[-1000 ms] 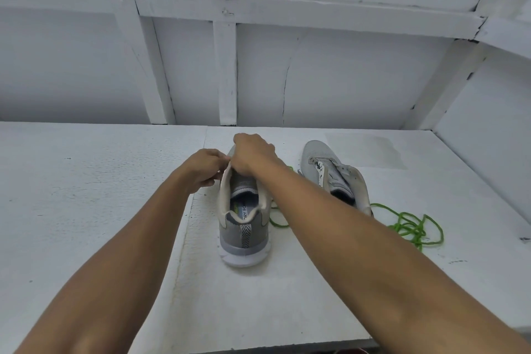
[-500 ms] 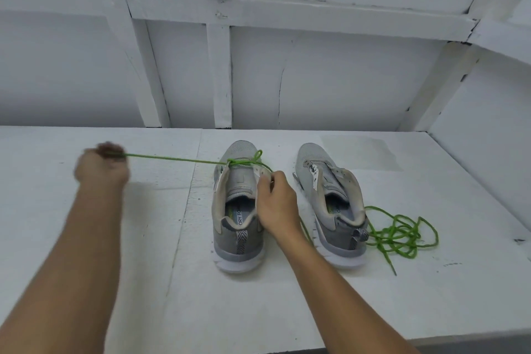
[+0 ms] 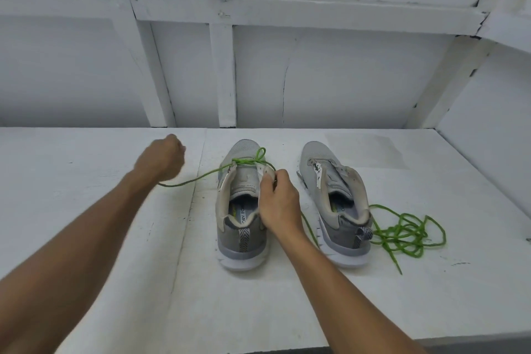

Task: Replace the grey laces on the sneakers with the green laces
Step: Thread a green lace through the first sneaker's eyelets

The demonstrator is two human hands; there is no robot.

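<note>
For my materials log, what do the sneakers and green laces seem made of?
Sneakers: grey mesh-like fabric uppers, matte, fine weave at the toes; white soles, probably foam or rubber. Green laces: round cord, likely woven synthetic, lying in limp loops.

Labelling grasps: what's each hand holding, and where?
Right hand grips the left grey mesh sneaker by its right eyelet edge. Left hand: fisted, whether on the green cord lace cannot be told.

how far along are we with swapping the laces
Done: no grey laces show on either sneaker. In hand: one green lace crosses only the front eyelets of the left-side sneaker, whose side the right hand grips. Left: its upper eyelets, plus the right-side sneaker, bare, with the second green lace piled beside it.
</note>
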